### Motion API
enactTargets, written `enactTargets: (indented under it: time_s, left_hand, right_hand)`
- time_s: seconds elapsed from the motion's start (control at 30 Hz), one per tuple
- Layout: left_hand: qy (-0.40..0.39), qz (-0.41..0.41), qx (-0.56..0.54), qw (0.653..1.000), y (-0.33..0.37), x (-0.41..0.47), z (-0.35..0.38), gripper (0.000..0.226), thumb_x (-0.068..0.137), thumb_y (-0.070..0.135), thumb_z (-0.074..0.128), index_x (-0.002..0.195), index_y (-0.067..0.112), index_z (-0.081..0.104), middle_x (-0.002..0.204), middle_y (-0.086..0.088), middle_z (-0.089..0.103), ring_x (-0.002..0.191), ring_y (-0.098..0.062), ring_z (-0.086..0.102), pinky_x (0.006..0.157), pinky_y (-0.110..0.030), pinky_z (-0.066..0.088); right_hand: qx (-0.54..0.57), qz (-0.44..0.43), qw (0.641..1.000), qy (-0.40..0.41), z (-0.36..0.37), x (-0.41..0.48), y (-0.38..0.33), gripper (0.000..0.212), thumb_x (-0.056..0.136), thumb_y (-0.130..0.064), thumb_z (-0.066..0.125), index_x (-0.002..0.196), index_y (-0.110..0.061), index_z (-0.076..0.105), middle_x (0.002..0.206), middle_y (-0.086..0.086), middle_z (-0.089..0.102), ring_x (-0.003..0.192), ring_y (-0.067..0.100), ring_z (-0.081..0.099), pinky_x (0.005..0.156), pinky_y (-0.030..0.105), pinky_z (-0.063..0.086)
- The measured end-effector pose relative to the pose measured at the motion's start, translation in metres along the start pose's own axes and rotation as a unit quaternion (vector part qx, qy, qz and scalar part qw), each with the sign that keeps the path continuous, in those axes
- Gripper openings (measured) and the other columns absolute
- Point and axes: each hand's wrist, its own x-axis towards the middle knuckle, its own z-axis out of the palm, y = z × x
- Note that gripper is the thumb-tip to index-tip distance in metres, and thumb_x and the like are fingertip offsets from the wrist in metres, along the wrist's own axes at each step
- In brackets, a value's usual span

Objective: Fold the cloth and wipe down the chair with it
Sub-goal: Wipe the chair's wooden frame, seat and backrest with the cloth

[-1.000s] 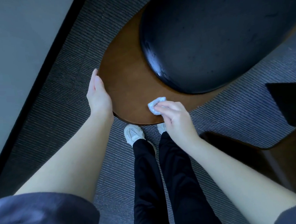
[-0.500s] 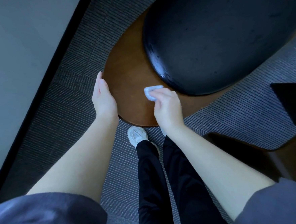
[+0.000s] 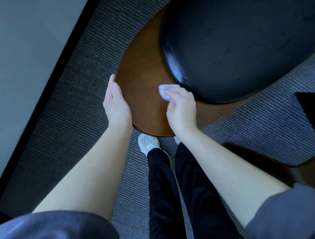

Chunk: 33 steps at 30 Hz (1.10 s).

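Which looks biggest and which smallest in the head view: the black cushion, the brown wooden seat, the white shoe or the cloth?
1. black cushion
2. brown wooden seat
3. white shoe
4. cloth
The last two are unsure: the right hand covers part of the cloth, and the shoe lies farther from the camera.

Pale cloth (image 3: 164,92), seemingly folded, on brown chair (image 3: 144,103)

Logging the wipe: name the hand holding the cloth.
The right hand pinches the cloth; the left hand rests flat against the chair, holding nothing.
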Motion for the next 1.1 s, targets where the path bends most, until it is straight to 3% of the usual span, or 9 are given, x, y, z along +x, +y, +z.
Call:
enactTargets:
  time_s: [0.2, 0.43, 0.63, 0.73, 0.8, 0.87, 0.93, 1.0, 1.1]
  left_hand:
    - [-0.002, -0.011, -0.003, 1.000, 0.003, 0.000, 0.001, 0.044, 0.105, 0.029, 0.030, 0.147, 0.026, 0.045, 0.150, 0.008, 0.045, 0.137, -0.006, 0.041, 0.117, -0.034, 0.033]
    - [0.001, -0.035, -0.013, 0.999, 0.005, 0.001, 0.000, 0.044, 0.102, 0.044, 0.032, 0.141, 0.038, 0.049, 0.147, 0.015, 0.048, 0.134, -0.005, 0.045, 0.115, -0.038, 0.036]
    - [0.004, -0.027, 0.002, 1.000, 0.007, -0.001, 0.001, 0.043, 0.105, 0.033, 0.032, 0.146, 0.029, 0.046, 0.150, 0.010, 0.045, 0.136, -0.004, 0.041, 0.118, -0.033, 0.031]
    - [0.003, -0.041, -0.008, 0.999, 0.012, -0.002, 0.002, 0.044, 0.104, 0.036, 0.032, 0.144, 0.032, 0.048, 0.148, 0.012, 0.047, 0.134, -0.003, 0.043, 0.116, -0.032, 0.034]
    - [0.004, -0.055, -0.011, 0.998, 0.012, -0.003, 0.002, 0.044, 0.102, 0.042, 0.033, 0.142, 0.036, 0.050, 0.146, 0.014, 0.049, 0.133, -0.004, 0.046, 0.115, -0.035, 0.037]
    - [0.002, -0.059, -0.016, 0.998, 0.012, -0.001, 0.001, 0.046, 0.097, 0.049, 0.034, 0.140, 0.040, 0.051, 0.143, 0.016, 0.051, 0.131, -0.004, 0.048, 0.114, -0.037, 0.038]
    - [0.000, -0.057, -0.018, 0.998, 0.010, -0.001, 0.000, 0.047, 0.097, 0.047, 0.034, 0.141, 0.039, 0.050, 0.144, 0.017, 0.051, 0.132, -0.003, 0.047, 0.114, -0.036, 0.037]
    - [-0.002, -0.050, -0.012, 0.999, 0.010, -0.002, 0.000, 0.045, 0.101, 0.040, 0.033, 0.144, 0.035, 0.047, 0.147, 0.015, 0.048, 0.135, -0.003, 0.043, 0.116, -0.035, 0.034]
    - [-0.035, -0.040, -0.016, 0.998, 0.008, 0.005, -0.006, 0.044, 0.101, 0.029, 0.035, 0.144, 0.028, 0.048, 0.148, 0.011, 0.048, 0.136, -0.005, 0.043, 0.117, -0.036, 0.034]
  right_hand:
    - [0.044, -0.159, 0.982, -0.087, -0.011, -0.036, -0.017, 0.033, 0.086, 0.008, 0.055, 0.105, -0.012, 0.074, 0.109, -0.001, 0.069, 0.093, 0.021, 0.057, 0.084, 0.016, 0.042]
    - [-0.036, -0.025, 0.999, -0.023, 0.003, 0.022, 0.002, 0.043, 0.081, 0.010, 0.042, 0.105, -0.010, 0.072, 0.109, 0.004, 0.067, 0.092, 0.032, 0.058, 0.077, 0.024, 0.037]
    - [0.050, -0.168, 0.980, -0.099, 0.007, -0.008, -0.039, 0.035, 0.082, 0.008, 0.055, 0.104, -0.011, 0.074, 0.109, 0.002, 0.069, 0.093, 0.026, 0.061, 0.085, 0.023, 0.044]
    - [0.022, -0.137, 0.987, -0.081, -0.016, -0.024, -0.011, 0.034, 0.083, 0.008, 0.058, 0.103, -0.012, 0.075, 0.109, 0.000, 0.069, 0.094, 0.025, 0.060, 0.086, 0.016, 0.043]
    - [-0.024, -0.079, 0.995, -0.050, -0.016, -0.005, 0.003, 0.035, 0.082, 0.010, 0.054, 0.102, -0.011, 0.074, 0.108, 0.002, 0.069, 0.091, 0.027, 0.059, 0.081, 0.020, 0.041]
    - [-0.051, -0.036, 0.997, -0.050, -0.003, 0.023, -0.004, 0.037, 0.080, 0.014, 0.047, 0.085, -0.016, 0.069, 0.096, -0.001, 0.062, 0.089, 0.025, 0.054, 0.075, 0.024, 0.037]
    - [-0.066, -0.046, 0.995, -0.052, 0.016, 0.045, -0.025, 0.037, 0.074, 0.016, 0.040, 0.071, -0.021, 0.046, 0.085, -0.007, 0.047, 0.084, 0.025, 0.052, 0.069, 0.024, 0.031]
    - [-0.067, -0.077, 0.992, -0.068, 0.029, 0.051, -0.040, 0.033, 0.072, 0.014, 0.042, 0.069, -0.019, 0.047, 0.084, -0.008, 0.049, 0.086, 0.029, 0.055, 0.066, 0.028, 0.035]
    - [-0.059, -0.116, 0.988, -0.079, 0.024, 0.026, -0.035, 0.037, 0.082, 0.007, 0.053, 0.104, -0.015, 0.071, 0.108, -0.003, 0.065, 0.095, 0.027, 0.057, 0.079, 0.032, 0.047]
